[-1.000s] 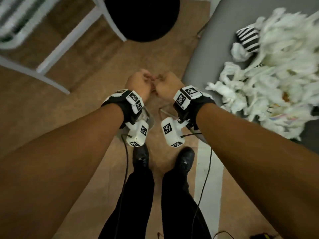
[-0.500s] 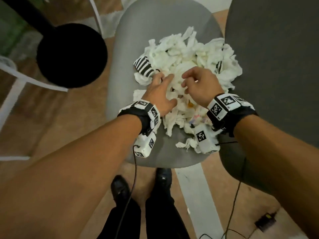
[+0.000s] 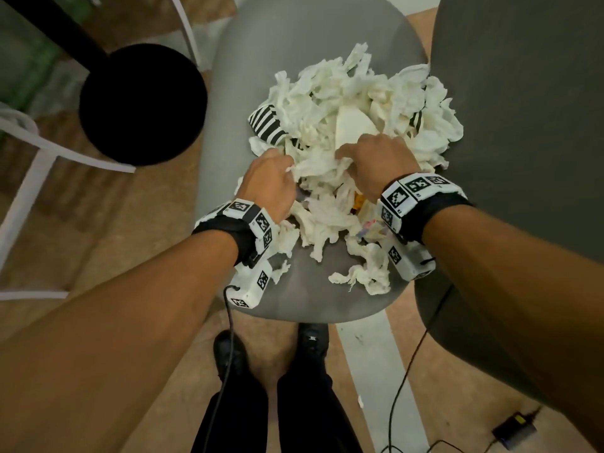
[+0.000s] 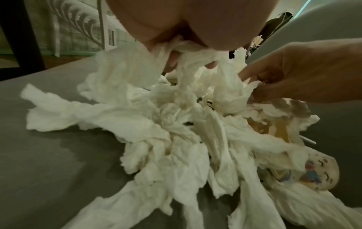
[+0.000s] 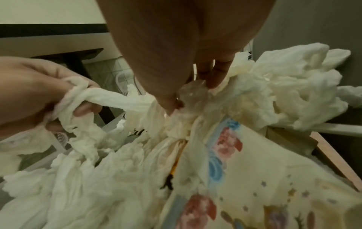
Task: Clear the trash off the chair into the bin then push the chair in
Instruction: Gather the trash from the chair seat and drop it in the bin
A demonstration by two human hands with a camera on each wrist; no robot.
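A heap of crumpled white tissues (image 3: 327,103) lies on the grey chair seat (image 3: 228,125), mixed with a black-and-white striped wrapper (image 3: 266,124) and printed paper (image 5: 254,178). My left hand (image 3: 277,168) is at the heap's near left edge, its fingers curled round a twisted tissue (image 5: 105,96). Deep in the middle of the heap, my right hand (image 3: 369,158) pinches a wad between thumb and fingers (image 5: 217,74). The round black bin (image 3: 143,103) stands on the floor left of the chair. A printed paper cup (image 4: 313,175) lies among the tissues.
The chair's dark grey backrest (image 3: 523,125) rises on the right. A white chair frame (image 3: 29,178) and a black table leg (image 3: 49,27) stand at the left. A power adapter (image 3: 516,429) with cables lies on the floor near my shoes (image 3: 310,341).
A second ago both hands met over the floor beside the chair. They moved onto the heap, and their fingers have now closed on tissues.
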